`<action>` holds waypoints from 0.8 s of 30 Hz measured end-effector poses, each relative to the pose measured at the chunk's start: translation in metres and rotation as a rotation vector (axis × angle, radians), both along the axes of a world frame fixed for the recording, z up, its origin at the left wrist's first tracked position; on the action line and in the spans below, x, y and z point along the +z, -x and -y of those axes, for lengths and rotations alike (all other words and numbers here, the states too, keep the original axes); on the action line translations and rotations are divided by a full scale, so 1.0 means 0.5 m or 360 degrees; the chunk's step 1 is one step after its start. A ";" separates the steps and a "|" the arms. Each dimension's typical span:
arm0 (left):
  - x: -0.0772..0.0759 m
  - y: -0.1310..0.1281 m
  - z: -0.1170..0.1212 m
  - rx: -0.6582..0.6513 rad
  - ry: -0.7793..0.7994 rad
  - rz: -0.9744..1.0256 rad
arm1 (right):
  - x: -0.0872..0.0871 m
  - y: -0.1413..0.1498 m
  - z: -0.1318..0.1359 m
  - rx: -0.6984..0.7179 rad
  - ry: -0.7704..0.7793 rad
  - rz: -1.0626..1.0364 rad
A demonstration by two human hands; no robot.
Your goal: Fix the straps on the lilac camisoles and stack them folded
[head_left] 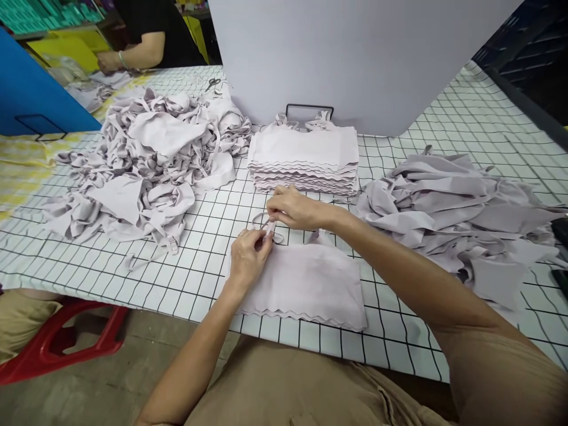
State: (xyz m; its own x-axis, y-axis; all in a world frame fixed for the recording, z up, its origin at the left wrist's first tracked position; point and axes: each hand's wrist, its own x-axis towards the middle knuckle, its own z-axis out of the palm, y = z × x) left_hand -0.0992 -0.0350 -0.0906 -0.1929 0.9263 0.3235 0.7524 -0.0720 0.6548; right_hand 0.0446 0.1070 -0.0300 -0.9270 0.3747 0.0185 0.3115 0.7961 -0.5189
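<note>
A pale lilac strappy top lies flat at the table's front edge, its scalloped hem toward me. Over its upper left corner, my left hand is closed in a pinch on the base of the thin strap. Just above and to the right, my right hand pinches the same strap, which loops loosely between the fingers. The second strap bunches at the top's upper right corner, partly behind my right forearm. Right behind my right hand stands a neat stack of folded tops with layered wavy hems.
A loose heap of lilac tops spreads to the left, another pile to the right. A tall grey panel rises behind the stack; a blue panel stands far left. Scissors lie at the back. Another person's arm works beyond.
</note>
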 end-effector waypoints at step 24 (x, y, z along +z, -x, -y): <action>0.026 0.033 0.112 -0.0401 -0.0223 -0.0061 | -0.055 -0.172 -0.031 -0.1203 -0.0224 -0.0202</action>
State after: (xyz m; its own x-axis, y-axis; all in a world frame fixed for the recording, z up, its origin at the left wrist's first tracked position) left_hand -0.1159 -0.0910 -0.0774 0.0528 0.8892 0.4546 0.7233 -0.3479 0.5965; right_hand 0.1305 0.1224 -0.0576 -0.4086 0.8902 0.2015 0.7408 0.4525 -0.4965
